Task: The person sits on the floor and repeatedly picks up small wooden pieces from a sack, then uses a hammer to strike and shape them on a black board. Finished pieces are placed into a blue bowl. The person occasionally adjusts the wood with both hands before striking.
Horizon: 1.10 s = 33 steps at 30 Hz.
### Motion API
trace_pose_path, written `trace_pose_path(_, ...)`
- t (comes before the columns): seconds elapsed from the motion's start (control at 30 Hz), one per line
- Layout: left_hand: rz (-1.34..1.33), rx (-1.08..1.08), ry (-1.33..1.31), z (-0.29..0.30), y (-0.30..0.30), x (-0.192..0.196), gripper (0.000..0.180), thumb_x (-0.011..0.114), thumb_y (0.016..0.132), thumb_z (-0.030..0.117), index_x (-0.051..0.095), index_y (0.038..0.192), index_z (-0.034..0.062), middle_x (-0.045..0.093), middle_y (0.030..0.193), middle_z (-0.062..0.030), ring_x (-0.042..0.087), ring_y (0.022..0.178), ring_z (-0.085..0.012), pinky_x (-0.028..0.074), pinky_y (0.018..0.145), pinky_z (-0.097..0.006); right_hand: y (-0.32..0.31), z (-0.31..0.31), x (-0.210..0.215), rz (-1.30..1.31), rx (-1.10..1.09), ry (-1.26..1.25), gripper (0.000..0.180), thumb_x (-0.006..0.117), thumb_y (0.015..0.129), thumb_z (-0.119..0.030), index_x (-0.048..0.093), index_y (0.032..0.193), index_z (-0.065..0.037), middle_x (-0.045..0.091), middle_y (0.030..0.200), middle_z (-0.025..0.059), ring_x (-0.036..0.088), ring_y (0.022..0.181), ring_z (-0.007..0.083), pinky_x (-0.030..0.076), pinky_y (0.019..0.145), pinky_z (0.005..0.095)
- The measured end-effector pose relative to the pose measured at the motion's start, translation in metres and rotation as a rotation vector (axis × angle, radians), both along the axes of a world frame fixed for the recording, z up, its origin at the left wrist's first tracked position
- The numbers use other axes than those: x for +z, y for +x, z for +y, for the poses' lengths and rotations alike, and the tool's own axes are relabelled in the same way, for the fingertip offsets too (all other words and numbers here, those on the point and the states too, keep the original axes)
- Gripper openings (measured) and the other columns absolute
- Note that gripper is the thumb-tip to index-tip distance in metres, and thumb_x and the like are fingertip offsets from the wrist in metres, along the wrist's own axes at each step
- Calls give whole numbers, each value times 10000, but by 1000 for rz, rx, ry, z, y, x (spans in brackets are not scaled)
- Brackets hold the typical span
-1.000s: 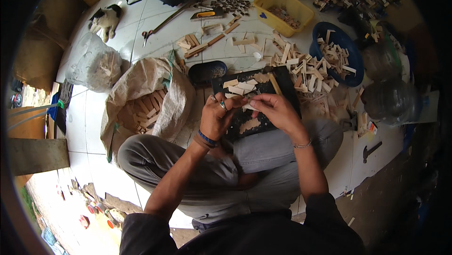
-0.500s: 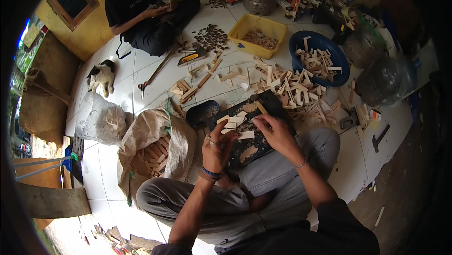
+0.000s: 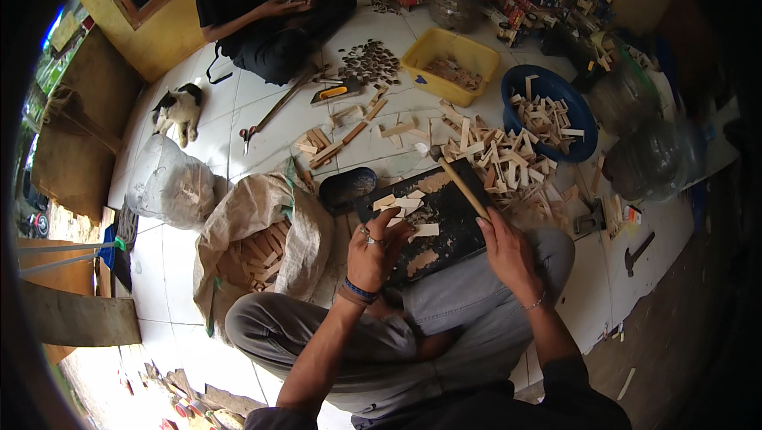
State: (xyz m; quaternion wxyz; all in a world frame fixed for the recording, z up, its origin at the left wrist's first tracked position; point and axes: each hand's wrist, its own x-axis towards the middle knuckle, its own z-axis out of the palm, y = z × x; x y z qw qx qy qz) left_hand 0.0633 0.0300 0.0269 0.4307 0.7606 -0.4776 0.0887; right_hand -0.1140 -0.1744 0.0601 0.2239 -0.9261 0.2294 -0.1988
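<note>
At the near end of its wooden handle, my right hand [image 3: 512,255] grips a hammer [image 3: 462,186], whose small dark head points away from me. My left hand [image 3: 375,255] hovers at the left side of a black board [image 3: 456,232], its thumb and index finger curved and apart. Just by those fingertips, several short pale wood strips [image 3: 406,203] lie on the board, and another strip [image 3: 426,230] sits closer to me. Whether the fingertips touch a strip is hard to see.
A dark oval tray [image 3: 348,186] and a sack of wood pieces [image 3: 208,249] stand left. Loose wood blocks [image 3: 496,152] spread before a blue basin [image 3: 589,140]; a yellow tub [image 3: 486,90] is farther back. Another hammer [image 3: 635,255] lies right. A cat [image 3: 178,113] and a seated person [image 3: 246,21] are beyond.
My right hand has moved from the wood strips to the hammer's handle and now holds it. The handle has swung toward me. My left hand stays by the strips; the view has shifted slightly.
</note>
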Motion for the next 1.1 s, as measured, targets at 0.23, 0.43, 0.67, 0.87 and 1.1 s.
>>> trace_pose_path(0.23,5,-14,-62,-3,-2,-1,478,766,901,92,513,1306,76,769,1055,-44,711,893,-310,518,792,-422,-42,21,68,44,268,221,501,585,1052,-121,489,1543,-113,727,973,220,737,778,314,557,661,401)
trace_pose_path(0.43,5,1,-55,0,-4,0,478,771,903,112,516,1306,79,765,1063,-42,707,882,-313,507,775,-440,-60,37,63,359,310,119,527,572,1041,-65,456,1555,-56,724,1143,225,722,769,296,563,703,377)
trace_pose_path(0.67,-6,11,-77,-1,-4,2,443,777,895,108,536,1267,80,764,1061,-34,706,876,-303,496,756,-430,-62,38,56,-158,326,92,585,620,983,-16,503,1542,-142,643,816,142,666,653,286,544,607,406)
trace_pose_path(0.87,-7,23,-67,0,-3,5,391,772,898,107,541,1213,85,762,1048,-18,708,900,-274,483,755,-409,-67,37,56,146,352,31,594,626,964,19,507,1534,-98,707,939,166,710,729,295,573,645,375)
trace_pose_path(1.1,-65,27,3,1,-3,3,379,780,899,155,535,1181,89,744,1113,-9,696,894,-265,476,750,-404,-58,36,57,-125,351,31,590,632,965,16,510,1531,-93,704,900,158,700,694,267,550,621,373)
